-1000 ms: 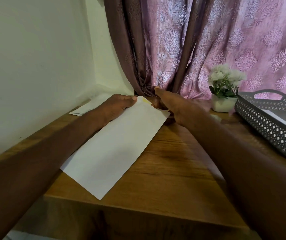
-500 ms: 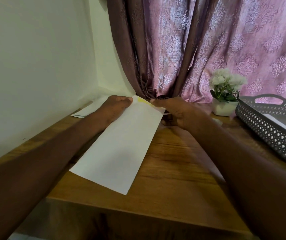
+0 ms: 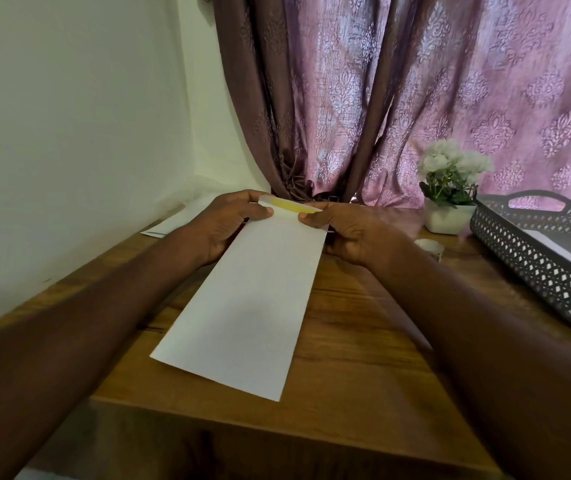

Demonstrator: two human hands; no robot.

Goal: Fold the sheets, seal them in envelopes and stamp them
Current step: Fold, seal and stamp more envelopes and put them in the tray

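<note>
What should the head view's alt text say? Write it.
Both hands, left hand and right hand, pinch the far end of a white envelope with a yellow strip on a wooden table.

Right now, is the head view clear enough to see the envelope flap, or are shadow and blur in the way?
Head view: the yellow strip on the envelope flap is sharp and evenly lit; a soft shadow crosses the envelope's middle; wide-angle distortion stretches the forearms; the near table edge is dim.
</note>
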